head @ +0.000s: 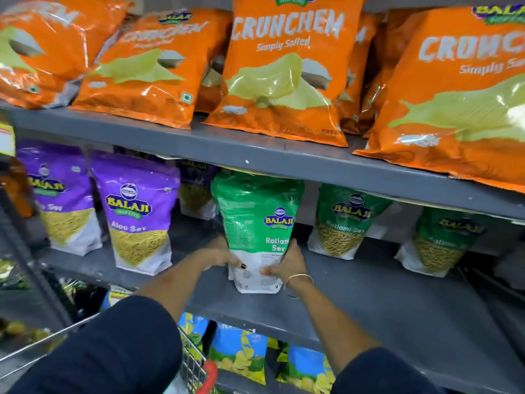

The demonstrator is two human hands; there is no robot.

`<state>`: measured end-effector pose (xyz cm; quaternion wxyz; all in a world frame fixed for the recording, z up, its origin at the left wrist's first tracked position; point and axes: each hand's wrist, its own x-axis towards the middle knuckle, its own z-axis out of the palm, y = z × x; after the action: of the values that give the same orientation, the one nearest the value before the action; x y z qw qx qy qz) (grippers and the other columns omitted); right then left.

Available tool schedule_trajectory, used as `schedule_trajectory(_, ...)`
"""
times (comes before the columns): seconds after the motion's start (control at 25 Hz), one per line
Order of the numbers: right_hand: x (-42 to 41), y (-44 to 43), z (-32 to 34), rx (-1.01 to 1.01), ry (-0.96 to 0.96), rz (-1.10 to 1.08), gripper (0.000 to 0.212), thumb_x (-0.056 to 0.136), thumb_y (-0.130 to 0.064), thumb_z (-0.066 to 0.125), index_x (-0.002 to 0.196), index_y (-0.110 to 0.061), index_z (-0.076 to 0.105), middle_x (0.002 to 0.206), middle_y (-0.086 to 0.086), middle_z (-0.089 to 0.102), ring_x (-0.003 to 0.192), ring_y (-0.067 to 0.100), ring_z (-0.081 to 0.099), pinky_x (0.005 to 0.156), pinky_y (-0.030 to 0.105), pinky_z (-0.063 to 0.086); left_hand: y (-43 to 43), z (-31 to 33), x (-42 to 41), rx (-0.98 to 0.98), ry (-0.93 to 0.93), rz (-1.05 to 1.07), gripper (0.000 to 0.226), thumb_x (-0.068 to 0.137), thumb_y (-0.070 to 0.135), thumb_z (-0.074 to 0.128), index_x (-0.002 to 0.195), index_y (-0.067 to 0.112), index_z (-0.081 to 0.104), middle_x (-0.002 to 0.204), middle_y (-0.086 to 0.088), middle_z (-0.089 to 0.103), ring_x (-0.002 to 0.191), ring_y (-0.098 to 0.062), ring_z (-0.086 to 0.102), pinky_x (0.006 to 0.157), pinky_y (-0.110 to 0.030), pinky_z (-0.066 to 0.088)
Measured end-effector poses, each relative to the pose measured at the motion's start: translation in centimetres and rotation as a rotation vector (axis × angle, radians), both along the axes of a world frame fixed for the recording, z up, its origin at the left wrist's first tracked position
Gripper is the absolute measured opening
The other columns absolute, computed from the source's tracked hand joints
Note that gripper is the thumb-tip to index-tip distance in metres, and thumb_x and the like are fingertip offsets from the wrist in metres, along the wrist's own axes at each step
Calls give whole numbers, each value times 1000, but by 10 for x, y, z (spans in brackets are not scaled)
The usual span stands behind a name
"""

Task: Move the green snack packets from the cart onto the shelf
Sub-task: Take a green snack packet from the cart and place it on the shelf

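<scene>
Fingers [238, 264] of the left hand [218, 253] curled round the left lower edge of a green Ratlami Sev packet [257, 223], thumb with a dark-painted nail pressed flat on the white front panel; fingers [268, 270] of the right hand [289, 261] wrapped round the right lower edge, thumb likewise laid on the front, so gripped from both sides at once. Standing upright on the grey middle shelf [383, 297], base down on the board near its front edge, top just under the shelf above. Gold bangle [298, 278] on the right wrist; dark sleeves [119, 345] on both forearms, reaching in from the near side. Further right and set back on the same shelf, two more green packets [349, 220] of the same kind, upright, well apart from the held one. To the left on that shelf, purple Aloo Sev packets [136, 211], upright, with more of them farther back. On the upper shelf, a row of orange Crunchem bags [284, 66] leaning back, overlapping at the sides. Below, on the lowest visible shelf, blue and green bags [241, 354], partly hidden by the arms. At the near left bottom, wire cart [193, 362] with a red trim corner, contents not clear enough to tell.
</scene>
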<state>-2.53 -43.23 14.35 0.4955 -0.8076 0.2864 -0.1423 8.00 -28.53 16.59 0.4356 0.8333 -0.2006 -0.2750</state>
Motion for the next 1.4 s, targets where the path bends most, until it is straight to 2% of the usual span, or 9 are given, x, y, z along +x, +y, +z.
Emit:
schedule_trajectory(0.24,-7,-7,-11,-156,62,-23,83,56,-14,88,123,1,41,128,16,45,122,29,44,101,32,37,14,3,11,35,150,-192,38,77,-18,51,105,8,55,96,-11,57,81,-15,54,73,-26,45)
schedule_trajectory(0.44,-11,-6,-10,-116,75,-22,41,70,5,72,94,-9,42,76,8,54,69,15,51,46,9,39,23,2,6,-91,115,-94,25,81,-11,55,91,12,58,96,-14,62,75,-14,61,75,-25,48)
schedule_trajectory(0.6,-17,-11,-7,-40,106,187,73,66,3,79,130,0,43,123,14,53,115,25,51,87,23,42,10,-9,2,-228,-44,57,75,65,-5,77,132,3,42,137,-14,48,126,-24,46,102,-34,41)
schedule_trajectory(0.72,-14,-2,-8,-169,254,210,108,58,-28,87,145,-15,24,140,10,33,134,29,28,111,34,29,-6,-9,-6,-199,-50,-27,103,63,-1,80,145,11,20,145,-5,37,138,-21,31,104,-24,29)
schedule_trajectory(0.88,-9,1,-11,-141,178,81,103,53,-24,88,136,-9,30,131,10,42,128,28,37,108,35,36,-14,-8,-4,-221,42,-94,96,67,-13,71,145,10,19,136,-19,49,125,-32,48,108,-44,39)
schedule_trajectory(0.96,-13,-10,-6,18,102,61,87,57,-1,83,127,-4,32,124,12,53,124,32,49,98,35,46,-6,-7,7,-194,79,-98,87,74,-13,65,144,12,20,115,-18,56,106,-28,55,95,-36,44)
schedule_trajectory(1.08,-13,-26,-4,4,106,64,87,59,8,78,135,-3,37,135,20,49,130,38,43,107,48,40,0,-6,8,-95,9,-79,50,76,-8,66,121,3,47,92,-8,54,87,-17,52,76,-25,42)
schedule_trajectory(1.2,-18,-30,-5,94,45,51,83,60,8,79,133,-4,41,134,20,50,128,34,46,103,41,43,-9,-10,1,-164,31,-2,48,71,-5,71,107,8,42,114,-13,53,109,-23,49,95,-34,43)
schedule_trajectory(1.4,-27,-34,-5,174,-65,77,76,65,2,81,130,-2,42,132,16,56,119,27,53,95,28,50,-22,-19,-11,-222,-19,46,88,65,2,79,135,11,27,133,-14,47,120,-24,47,106,-39,40)
